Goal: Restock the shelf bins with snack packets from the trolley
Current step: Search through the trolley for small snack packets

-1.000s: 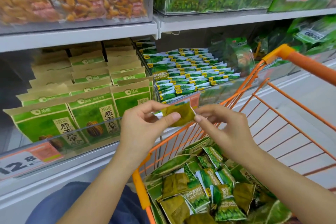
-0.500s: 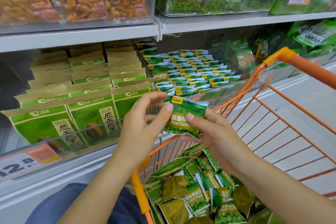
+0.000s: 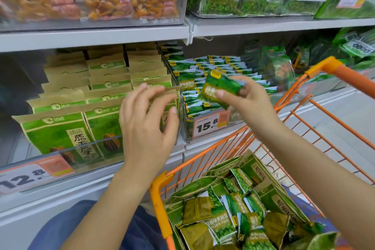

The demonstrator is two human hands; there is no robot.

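Note:
My right hand (image 3: 248, 99) pinches a small green garlic-pea packet (image 3: 220, 88) and holds it tilted just above the front of a clear shelf bin (image 3: 187, 126) filled with rows of the same packets (image 3: 213, 69). My left hand (image 3: 147, 119) hovers to the left of that bin with fingers spread and holds nothing. Below, the orange wire trolley (image 3: 160, 201) carries several more green pea packets (image 3: 223, 223) and larger green bags.
Brown-and-green sunflower seed bags (image 3: 60, 134) stand in rows in the bin at left. The shelf above (image 3: 95, 35) holds bins of orange dried snacks and green packets with price tags. The trolley handle (image 3: 349, 77) crosses at the right. Pale floor lies beyond it.
The left hand let go of the packet and drew away to the left. The right hand carried the packet up and forward to the pea bin.

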